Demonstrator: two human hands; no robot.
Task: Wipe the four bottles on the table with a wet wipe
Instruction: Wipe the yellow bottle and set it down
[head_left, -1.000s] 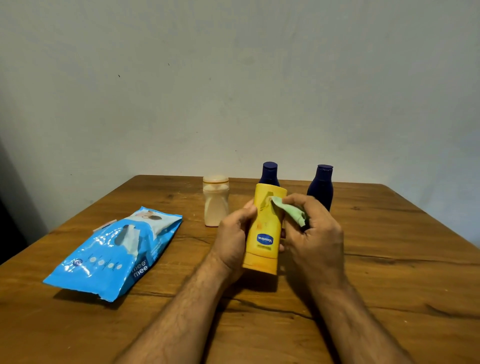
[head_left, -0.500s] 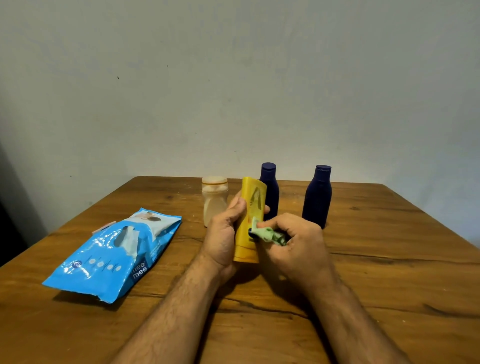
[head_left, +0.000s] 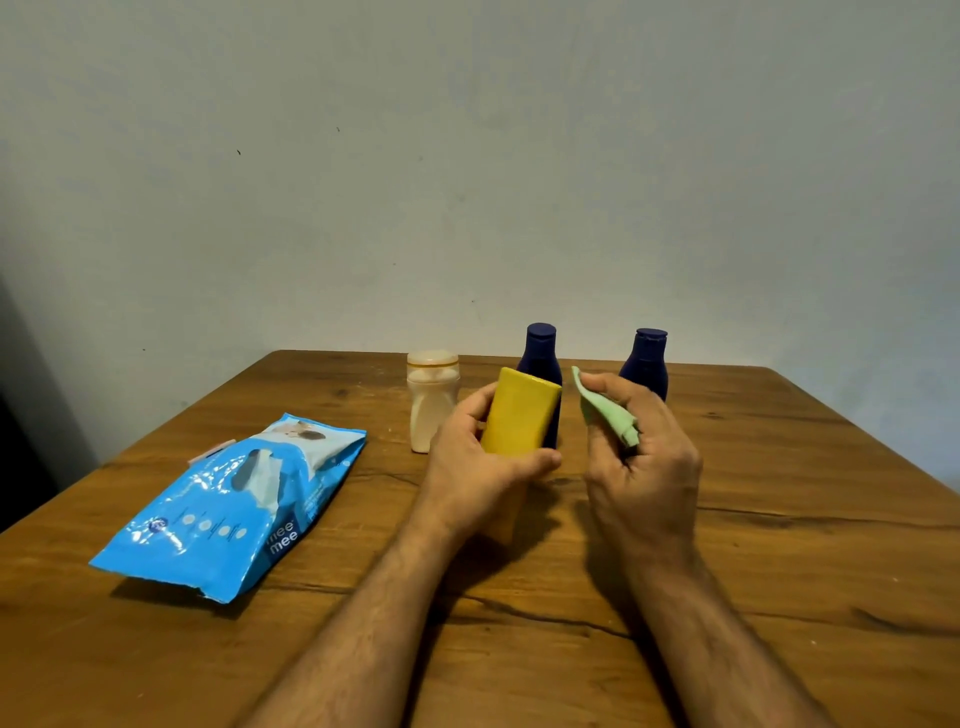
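Note:
My left hand (head_left: 475, 462) grips a yellow bottle (head_left: 519, 413) upside down above the wooden table (head_left: 779, 545), its flat base pointing up and away. A crumpled pale green wet wipe (head_left: 608, 413) is pinched in my right hand (head_left: 641, 457), a short gap to the right of the yellow bottle and not touching it. Behind my hands stand a cream bottle (head_left: 432, 400) and two dark blue bottles, one (head_left: 540, 353) partly hidden by the yellow bottle, the other (head_left: 647, 361) partly behind my right fingers.
A blue wet-wipe pack (head_left: 228, 506) lies flat on the table's left side, its opening flap lifted. A pale wall rises just behind the table's far edge. Bare wood stretches to the right of my right arm.
My left hand turned the yellow bottle so its broad plain face shows. My right hand lifted the wipe off the bottle and moved it up and to the right.

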